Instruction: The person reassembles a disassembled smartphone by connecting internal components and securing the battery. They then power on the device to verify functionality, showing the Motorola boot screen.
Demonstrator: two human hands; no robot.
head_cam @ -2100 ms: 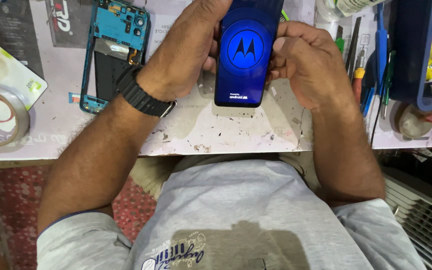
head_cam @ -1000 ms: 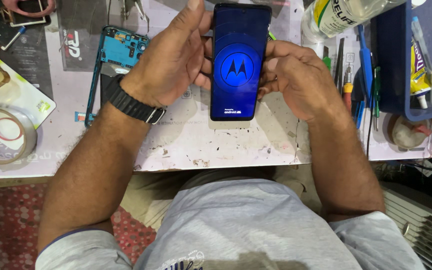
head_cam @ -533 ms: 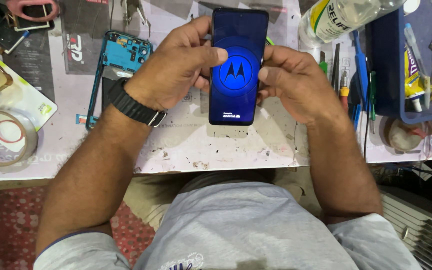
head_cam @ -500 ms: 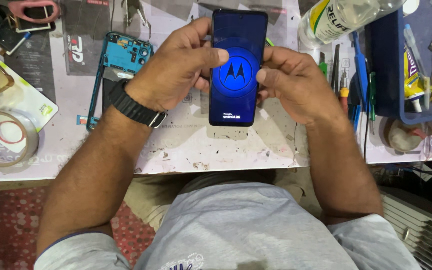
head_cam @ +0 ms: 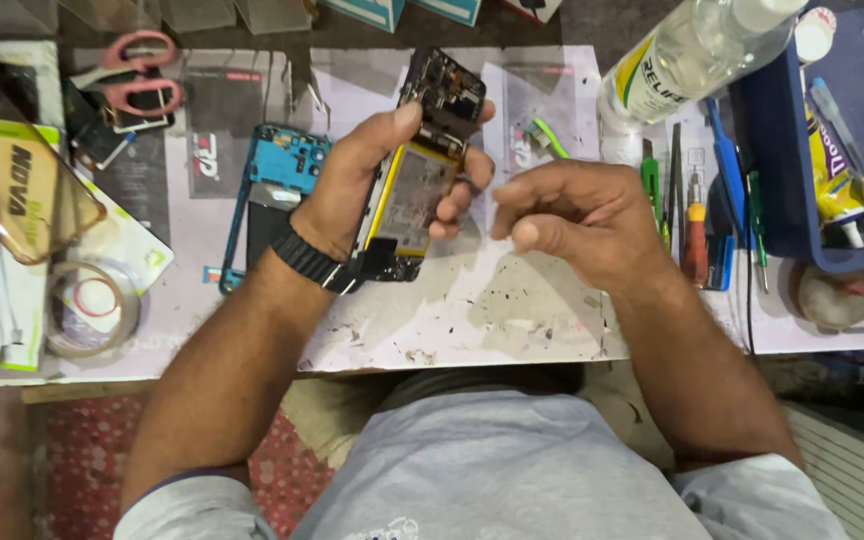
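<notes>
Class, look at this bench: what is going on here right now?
A person seated at a cluttered white worktable holds an opened black smartphone in the left hand, its back off, showing the battery and circuit board. The right hand hovers beside it, loosely closed and holding nothing visible. A blue phone frame lies behind the left wrist, and screwdrivers lie to the right.

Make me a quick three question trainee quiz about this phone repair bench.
1. True or false: the left hand holds the phone with its open back up, battery showing.
2. Which lies at the bench's far left corner? A) scissors B) hammer C) pliers
3. Fill in: the right hand is loosely closed and holds ____.

Key: 1 true. 2 A. 3 nothing; it sits right of the phone, apart from it, over the mat.
</notes>
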